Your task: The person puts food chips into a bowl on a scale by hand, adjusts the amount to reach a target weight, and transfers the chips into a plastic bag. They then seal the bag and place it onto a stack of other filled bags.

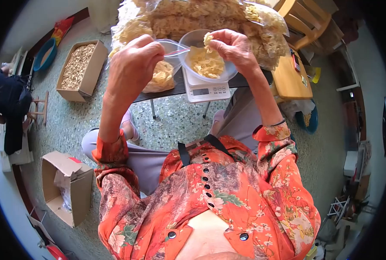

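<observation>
My left hand [134, 65] is closed on the top edge of a clear zip-lock bag [161, 78], whose lower part holds pale yellow dried flakes and rests at the table edge. My right hand [234, 47] pinches a small clump of dried flakes [208, 42] above a translucent plastic bowl [232, 74]. More loose flakes [206, 65] lie inside the bowl. Beneath the bowl is a white digital scale [208, 94]; its display is too small to read. The bag's zip strip reaches across to the bowl's left rim.
Large clear bags of flakes [193, 19] are heaped behind the bowl. A cardboard box of dried pieces [78, 65] stands on the floor at left, an open carton [67, 188] nearer. At right are a wooden chair [294, 78] and a blue basin [312, 121]. Another person [6, 97] is far left.
</observation>
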